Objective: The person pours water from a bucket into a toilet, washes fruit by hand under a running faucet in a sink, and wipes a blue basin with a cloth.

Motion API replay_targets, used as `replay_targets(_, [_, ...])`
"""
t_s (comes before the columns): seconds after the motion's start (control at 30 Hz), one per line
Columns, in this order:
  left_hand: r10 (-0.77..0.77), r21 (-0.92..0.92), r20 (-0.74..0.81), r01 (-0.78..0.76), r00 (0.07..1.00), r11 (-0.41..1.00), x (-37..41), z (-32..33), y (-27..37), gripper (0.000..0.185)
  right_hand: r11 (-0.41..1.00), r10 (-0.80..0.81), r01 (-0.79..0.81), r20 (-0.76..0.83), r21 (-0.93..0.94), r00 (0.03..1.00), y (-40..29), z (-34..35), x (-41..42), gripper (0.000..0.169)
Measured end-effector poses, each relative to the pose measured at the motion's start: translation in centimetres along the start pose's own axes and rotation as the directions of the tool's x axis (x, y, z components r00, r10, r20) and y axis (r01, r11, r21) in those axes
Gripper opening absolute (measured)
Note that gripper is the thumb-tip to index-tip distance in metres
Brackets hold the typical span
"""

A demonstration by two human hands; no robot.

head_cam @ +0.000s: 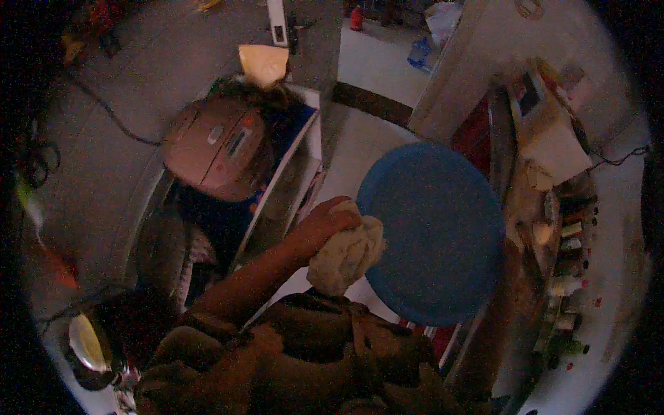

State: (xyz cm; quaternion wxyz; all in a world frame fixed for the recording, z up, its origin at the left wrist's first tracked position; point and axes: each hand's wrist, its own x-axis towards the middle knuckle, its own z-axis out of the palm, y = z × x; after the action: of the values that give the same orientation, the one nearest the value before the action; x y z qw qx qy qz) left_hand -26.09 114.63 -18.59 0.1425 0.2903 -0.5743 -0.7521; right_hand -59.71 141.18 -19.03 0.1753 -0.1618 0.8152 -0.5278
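Note:
My left hand (pixel 340 215) is closed on a crumpled beige cloth (pixel 345 254) in front of my torso. The cloth is beside the left edge of a large round blue object (pixel 430 233), possibly a lid or an upturned basin. My right forearm (pixel 490 321) reaches up along the right side of the blue object. The right hand (pixel 511 254) is dark and blurred near the blue rim; its fingers and any grip cannot be made out.
At left, a rounded pinkish appliance (pixel 218 148) with a panel stands by a white-edged shelf or box (pixel 316 129). A cord (pixel 111 111) leads to it. Several bottles and jars (pixel 570 244) line the right side. A red object (pixel 356 19) stands in the background.

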Motion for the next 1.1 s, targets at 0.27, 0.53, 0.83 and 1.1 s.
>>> replay_targets(0.27, [-0.249,-0.222,-0.169,0.209,0.954,0.952,16.9,-4.9,5.2,0.061,0.997,-0.069,0.070,0.018,-0.044,0.997,-3.4,10.1,19.6,0.040])
replay_targets(0.53, [-0.201,-0.309,-0.169,0.142,0.965,0.940,33.8,-11.7,10.9,0.029,0.985,-0.142,0.150,0.089,-0.084,0.986,-8.5,20.9,40.2,0.038])
replay_targets(0.83, [-0.229,-0.334,-0.251,0.138,0.940,0.932,49.7,-25.4,18.4,0.034,0.966,-0.187,0.215,0.191,-0.141,0.964,-19.4,37.8,56.7,0.036])
replay_targets(1.1, [-0.218,-0.337,-0.266,0.122,0.939,0.934,67.5,-44.1,27.3,0.037,0.990,-0.087,0.107,0.210,-0.086,0.974,-27.3,59.4,71.5,0.035])
